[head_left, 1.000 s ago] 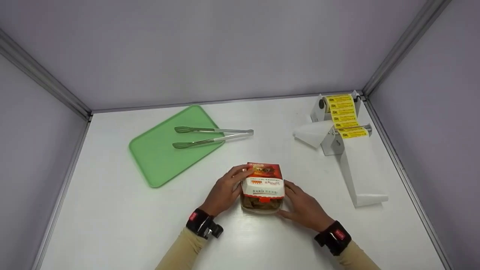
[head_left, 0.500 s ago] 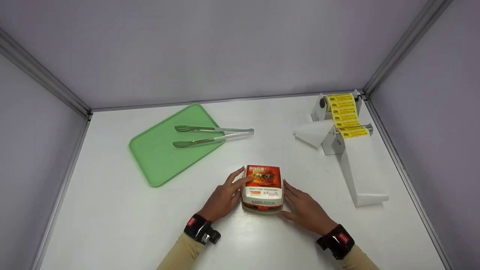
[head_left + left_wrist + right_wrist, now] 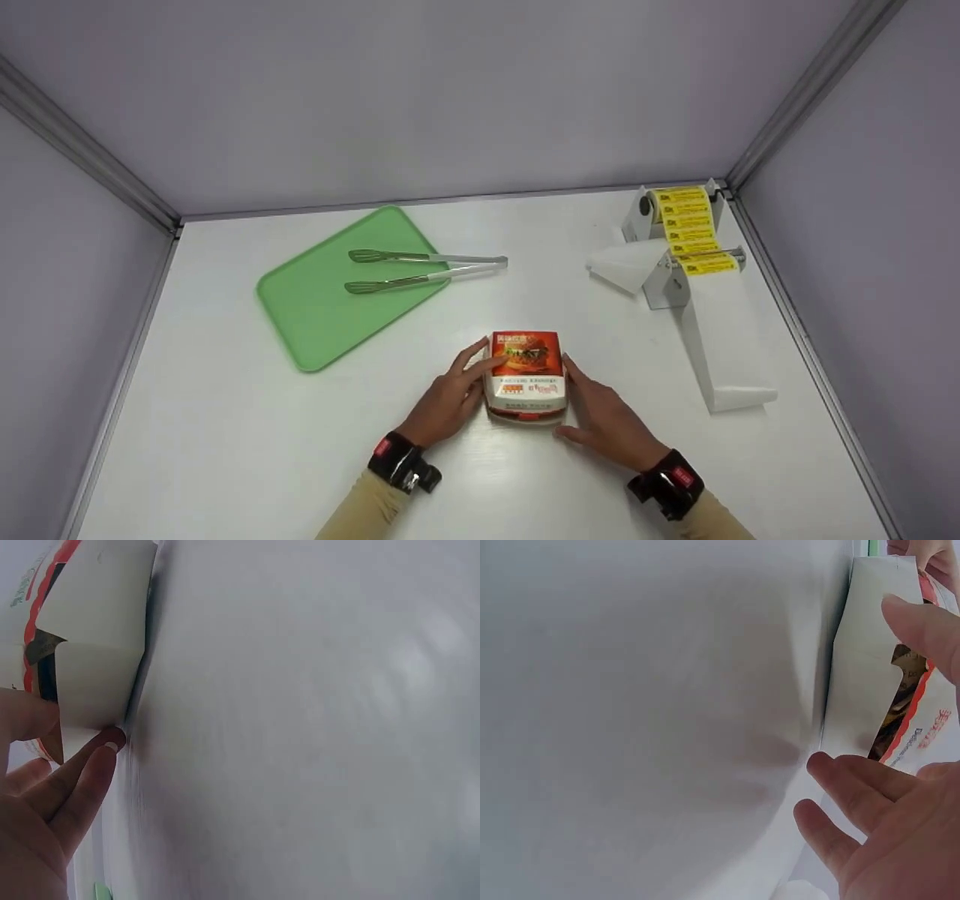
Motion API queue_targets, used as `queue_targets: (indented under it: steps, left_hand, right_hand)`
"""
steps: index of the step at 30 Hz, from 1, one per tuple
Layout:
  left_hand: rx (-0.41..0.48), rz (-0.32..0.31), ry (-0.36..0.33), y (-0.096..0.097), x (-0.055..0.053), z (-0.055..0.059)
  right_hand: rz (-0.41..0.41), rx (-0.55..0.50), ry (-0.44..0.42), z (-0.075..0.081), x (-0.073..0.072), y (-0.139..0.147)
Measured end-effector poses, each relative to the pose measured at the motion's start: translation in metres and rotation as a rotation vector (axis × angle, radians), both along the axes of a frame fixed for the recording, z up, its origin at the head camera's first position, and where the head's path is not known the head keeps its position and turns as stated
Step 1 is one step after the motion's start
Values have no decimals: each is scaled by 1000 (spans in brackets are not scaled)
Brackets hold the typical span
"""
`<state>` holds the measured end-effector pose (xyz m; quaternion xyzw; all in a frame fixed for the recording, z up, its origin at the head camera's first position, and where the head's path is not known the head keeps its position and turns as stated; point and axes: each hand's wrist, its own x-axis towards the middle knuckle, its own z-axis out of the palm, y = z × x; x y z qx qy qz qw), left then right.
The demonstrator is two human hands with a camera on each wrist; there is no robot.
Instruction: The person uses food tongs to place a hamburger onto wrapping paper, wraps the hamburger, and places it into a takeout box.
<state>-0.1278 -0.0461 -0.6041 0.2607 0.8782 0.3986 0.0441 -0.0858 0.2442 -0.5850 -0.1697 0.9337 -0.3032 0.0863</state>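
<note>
A burger box (image 3: pixel 527 379) with a red lid top and white sides stands on the white table between both hands, its lid lowered. In the wrist views, narrow gaps between lid and base show something brown inside. My left hand (image 3: pixel 444 401) lies along the box's left side, one finger extended over the lid's top. Lower fingers (image 3: pixel 90 776) reach the base near the tabletop. On the other side, my right hand (image 3: pixel 611 420) is beside the box, with its thumb by the front corner. Its fingers (image 3: pixel 855 791) look straight and spread near the box's side.
Metal tongs (image 3: pixel 427 274) lie across a green tray (image 3: pixel 322 330) at the back left, handles past its edge. At the back right stands a label dispenser (image 3: pixel 664 289) with a roll of yellow labels (image 3: pixel 686 221). White backing paper (image 3: pixel 724 345) trails forward from it.
The box lid has come down over its brown contents at the front. Both hands have stayed at the sides, with the right hand shifting slightly.
</note>
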Motion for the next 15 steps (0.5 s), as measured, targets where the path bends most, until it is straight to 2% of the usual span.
queue_targets:
  steps: [3, 6, 11, 15]
  left_hand:
    - [32, -13, -29, 0, 0, -1]
    - [77, -22, -86, 1, 0, -1]
    - [184, -43, -202, 2, 0, -2]
    - [282, -36, -291, 4, 0, 0]
  right_hand:
    - [-19, -4, -23, 0, -3, -6]
    - [-52, -30, -19, -1, -5, -10]
    - [-87, -205, 7, -2, -8, -14]
    - [-103, -340, 47, -3, -10, -18]
